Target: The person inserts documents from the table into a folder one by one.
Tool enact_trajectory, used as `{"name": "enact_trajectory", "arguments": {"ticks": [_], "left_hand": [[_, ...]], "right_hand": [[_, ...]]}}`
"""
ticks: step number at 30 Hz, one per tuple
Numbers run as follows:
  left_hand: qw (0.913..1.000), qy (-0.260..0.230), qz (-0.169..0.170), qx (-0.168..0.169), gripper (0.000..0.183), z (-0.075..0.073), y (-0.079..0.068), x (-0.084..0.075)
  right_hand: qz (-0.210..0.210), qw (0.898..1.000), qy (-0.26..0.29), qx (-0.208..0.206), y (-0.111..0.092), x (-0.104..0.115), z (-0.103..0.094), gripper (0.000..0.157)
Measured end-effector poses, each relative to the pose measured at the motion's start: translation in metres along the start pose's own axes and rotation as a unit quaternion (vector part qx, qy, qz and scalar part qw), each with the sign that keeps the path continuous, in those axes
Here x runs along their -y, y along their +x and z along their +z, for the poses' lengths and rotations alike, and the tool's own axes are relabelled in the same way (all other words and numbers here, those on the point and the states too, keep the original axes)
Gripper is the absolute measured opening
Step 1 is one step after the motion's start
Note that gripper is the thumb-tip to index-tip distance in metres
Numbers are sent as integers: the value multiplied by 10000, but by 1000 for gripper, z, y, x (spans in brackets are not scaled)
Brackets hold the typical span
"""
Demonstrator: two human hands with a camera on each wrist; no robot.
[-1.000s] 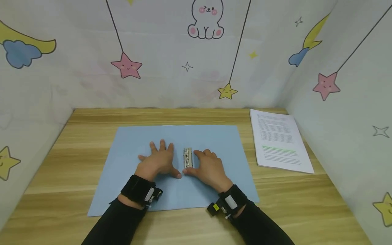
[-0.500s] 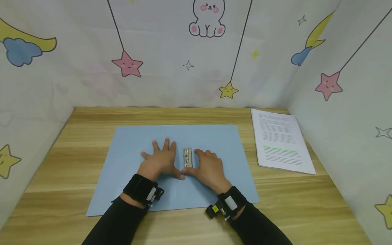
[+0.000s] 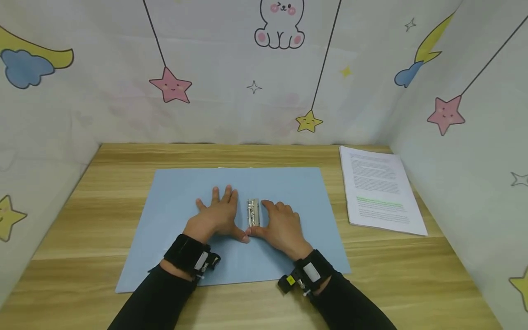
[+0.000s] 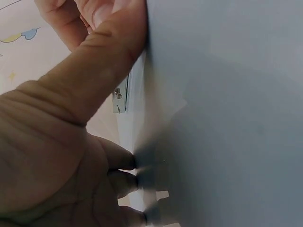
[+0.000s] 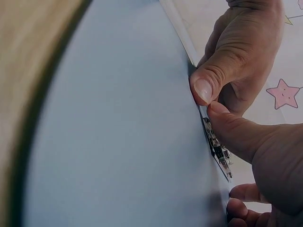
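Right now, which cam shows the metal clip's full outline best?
Head: it sees the metal clip nearly whole from above, though small. Right wrist: closer, but at a grazing angle, partly behind the right grip. Left wrist: just one end, the rest hidden behind the left grip.

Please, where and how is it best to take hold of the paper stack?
I would grip the paper stack at its near edge, coming from the person's side, thumb above and fingers beneath. It lies flat on the table, so an edge seems the easiest hold; the near one faces the person, while the right one runs close to the wall.
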State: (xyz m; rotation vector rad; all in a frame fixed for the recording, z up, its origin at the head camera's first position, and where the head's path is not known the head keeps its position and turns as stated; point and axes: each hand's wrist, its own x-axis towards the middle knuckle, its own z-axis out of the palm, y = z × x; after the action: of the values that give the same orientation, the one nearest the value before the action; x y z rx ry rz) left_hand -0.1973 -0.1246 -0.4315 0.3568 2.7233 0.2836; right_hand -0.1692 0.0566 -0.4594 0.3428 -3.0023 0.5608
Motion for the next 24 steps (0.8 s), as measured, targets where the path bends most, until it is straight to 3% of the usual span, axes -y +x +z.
{"name": "enact_trajectory", "arguments": {"ticks": [8,14,24], "left_hand": [[10000,18,-29,-26,139,-2,-1,2],[9998,-14,28,-185,124,-7,4,3],[9998,-69,-84,190,116,-18,10,2]], "right_hand": [[1,9992,128,382,4,-3,-2,94],[211,9946,698,743,11,-4,-9,88],[255,9924,956,736,4,-7,-12,91]]}}
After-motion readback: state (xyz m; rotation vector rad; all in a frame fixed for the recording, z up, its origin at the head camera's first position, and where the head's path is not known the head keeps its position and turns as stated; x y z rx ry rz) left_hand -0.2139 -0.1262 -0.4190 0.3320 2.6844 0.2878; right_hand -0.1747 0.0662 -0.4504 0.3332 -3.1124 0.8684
